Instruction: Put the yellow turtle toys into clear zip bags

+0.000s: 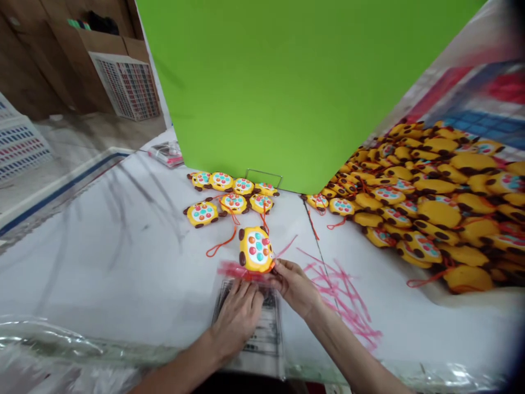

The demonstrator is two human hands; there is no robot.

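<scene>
A yellow animal-shaped toy (256,249) with colored buttons and brown feet is pinched at its lower right edge by my right hand (293,285). Below it, my left hand (240,313) lies on a clear printed plastic bag (264,347) near its pink top edge, fingers pressed together; whether they grip the bag is hidden. The toy is just above the fingertips of my left hand. Behind it, several like toys (202,213) form two rows on the white table, some with orange cords.
A big heap of yellow toys (438,213) fills the right side. A tall green panel (279,93) stands at the back. Pink strips (344,301) are scattered right of my hands. Flat packets (166,154) lie at the back left. White crates (127,87) stand beyond the table.
</scene>
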